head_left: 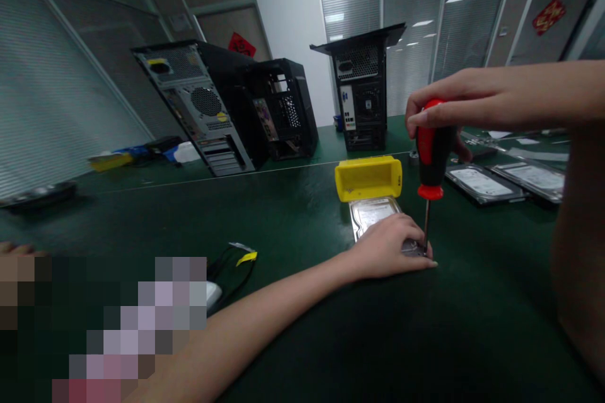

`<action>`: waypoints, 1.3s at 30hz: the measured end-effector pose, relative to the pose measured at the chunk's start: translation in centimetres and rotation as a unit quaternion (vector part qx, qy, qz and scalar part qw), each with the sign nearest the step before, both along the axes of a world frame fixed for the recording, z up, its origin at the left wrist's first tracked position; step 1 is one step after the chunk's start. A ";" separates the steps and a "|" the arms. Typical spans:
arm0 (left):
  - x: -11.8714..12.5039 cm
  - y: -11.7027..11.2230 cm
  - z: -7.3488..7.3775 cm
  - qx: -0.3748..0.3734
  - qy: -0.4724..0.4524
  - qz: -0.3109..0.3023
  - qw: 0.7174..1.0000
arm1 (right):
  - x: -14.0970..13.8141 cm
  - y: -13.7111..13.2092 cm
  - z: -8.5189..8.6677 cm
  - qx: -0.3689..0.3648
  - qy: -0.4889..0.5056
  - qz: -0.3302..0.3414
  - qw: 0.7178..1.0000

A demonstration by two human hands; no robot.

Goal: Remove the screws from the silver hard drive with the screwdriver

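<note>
A silver hard drive (373, 211) lies flat on the green table (293, 214). My left hand (392, 245) rests palm down on its near end, fingers flat and pressed on the drive. My right hand (454, 104) is closed round the top of a red and black screwdriver (431, 157) that stands upright. The screwdriver's tip meets the drive's near right corner, just beside my left fingertips.
A yellow plastic bin (368, 177) sits right behind the drive. Two more hard drives (505, 179) lie at the right. Three open black computer cases (222, 107) stand at the back. A black and yellow cable (236, 261) lies at the left.
</note>
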State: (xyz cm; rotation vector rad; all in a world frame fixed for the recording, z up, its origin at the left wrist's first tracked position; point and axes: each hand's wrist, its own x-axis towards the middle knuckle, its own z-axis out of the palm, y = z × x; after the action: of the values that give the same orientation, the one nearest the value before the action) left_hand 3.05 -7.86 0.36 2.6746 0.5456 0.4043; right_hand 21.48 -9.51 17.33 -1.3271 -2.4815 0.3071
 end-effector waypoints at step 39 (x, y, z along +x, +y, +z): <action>0.0 -0.1 0.1 -0.010 -0.001 0.001 1.000 | -0.2 -0.4 0.1 -0.028 -0.058 -0.025 0.998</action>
State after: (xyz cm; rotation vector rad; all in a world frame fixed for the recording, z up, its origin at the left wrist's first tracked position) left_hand 3.07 -7.93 0.50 2.6543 0.5486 0.3998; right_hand 21.23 -9.86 17.45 -1.4659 -2.5471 0.2974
